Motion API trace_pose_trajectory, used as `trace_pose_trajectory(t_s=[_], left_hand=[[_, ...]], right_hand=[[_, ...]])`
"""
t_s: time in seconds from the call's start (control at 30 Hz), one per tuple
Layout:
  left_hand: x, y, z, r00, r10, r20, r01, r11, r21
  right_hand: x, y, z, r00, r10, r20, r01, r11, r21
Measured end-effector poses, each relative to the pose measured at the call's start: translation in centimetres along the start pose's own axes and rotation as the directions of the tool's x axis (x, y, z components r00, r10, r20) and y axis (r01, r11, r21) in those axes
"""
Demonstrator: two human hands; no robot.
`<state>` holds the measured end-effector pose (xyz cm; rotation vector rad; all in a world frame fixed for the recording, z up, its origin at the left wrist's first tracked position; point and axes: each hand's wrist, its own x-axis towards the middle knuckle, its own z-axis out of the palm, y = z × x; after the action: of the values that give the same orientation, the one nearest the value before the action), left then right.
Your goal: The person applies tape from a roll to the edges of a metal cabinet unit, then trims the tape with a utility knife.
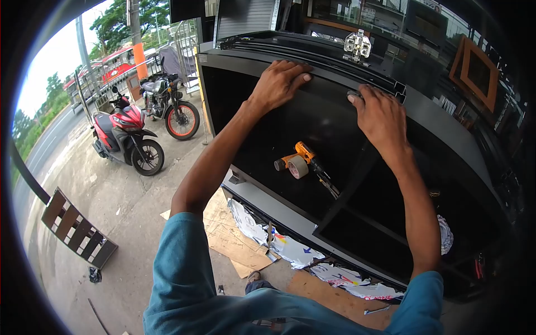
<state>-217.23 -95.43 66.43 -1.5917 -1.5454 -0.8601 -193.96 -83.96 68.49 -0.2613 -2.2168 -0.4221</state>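
Note:
A large dark panel in a grey-and-black metal frame [268, 198] lies across the work surface. My left hand [280, 85] is curled over the frame's far rail, thumb on the near side. Farther right along that rail, my right hand [382, 118] grips with its fingers bent over the edge and its thumb apart. Between my forearms an orange power drill [305, 151] lies on the dark panel, with a roll of tape [297, 167] against it. Just beyond the rail, near my right hand, stands a shiny metal bracket-like piece [357, 46].
Long black metal profiles [312, 54] lie behind the rail. Torn printed wrapping [290, 251] hangs below the near edge, above cardboard [240, 240] on the floor. At left stand a red scooter [125, 128] and a motorcycle [177, 114]. A slatted board sign [78, 228] leans nearby.

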Motion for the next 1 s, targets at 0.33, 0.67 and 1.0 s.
trace_pose_trajectory(t_s=[0.33, 0.67, 1.0], left_hand=[[-6.7, -12.5, -5.5, 0.868, -0.224, -0.443, 0.300, 0.947, 0.110], [-8.0, -28.5, -9.2, 0.983, -0.102, -0.154, 0.129, 0.975, 0.178], [-6.1, -18.8, -5.3, 0.936, 0.238, -0.260, -0.234, 0.971, 0.050]], right_hand=[[-0.7, 0.1, 0.6, 0.995, -0.014, -0.102, 0.007, 0.998, -0.064], [1.2, -4.2, 3.2, 0.983, 0.116, -0.146, -0.135, 0.982, -0.129], [8.8, -13.3, 13.3, 0.903, 0.085, -0.421, -0.060, 0.996, 0.070]])
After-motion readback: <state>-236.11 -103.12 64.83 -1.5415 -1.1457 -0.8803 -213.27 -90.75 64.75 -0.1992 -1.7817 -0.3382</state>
